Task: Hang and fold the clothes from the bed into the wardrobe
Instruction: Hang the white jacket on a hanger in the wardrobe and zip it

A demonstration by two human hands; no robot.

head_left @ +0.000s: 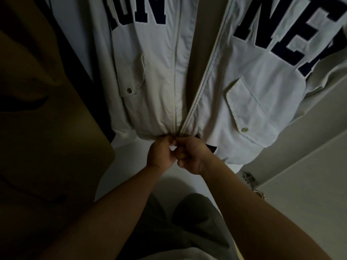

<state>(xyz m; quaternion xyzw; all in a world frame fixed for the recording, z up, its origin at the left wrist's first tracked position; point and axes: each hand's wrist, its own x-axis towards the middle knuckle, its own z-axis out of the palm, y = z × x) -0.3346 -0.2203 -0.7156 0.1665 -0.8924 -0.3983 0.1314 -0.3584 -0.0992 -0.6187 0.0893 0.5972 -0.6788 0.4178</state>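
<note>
A white zip-up jacket [234,87] with large dark letters and two buttoned flap pockets hangs in front of me inside the wardrobe. Its zipper is undone, the two sides parting upward from the hem. My left hand [162,153] pinches the bottom hem on the left side of the zipper. My right hand [189,156] pinches the hem at the zipper's lower end on the right side. Both hands meet at the bottom of the zip, fingers curled.
A tan-brown garment [47,128] hangs close on the left, with a dark piece behind it. The white wardrobe door [304,184] with a metal hinge [248,178] stands at the right. My legs in grey trousers [178,231] show below.
</note>
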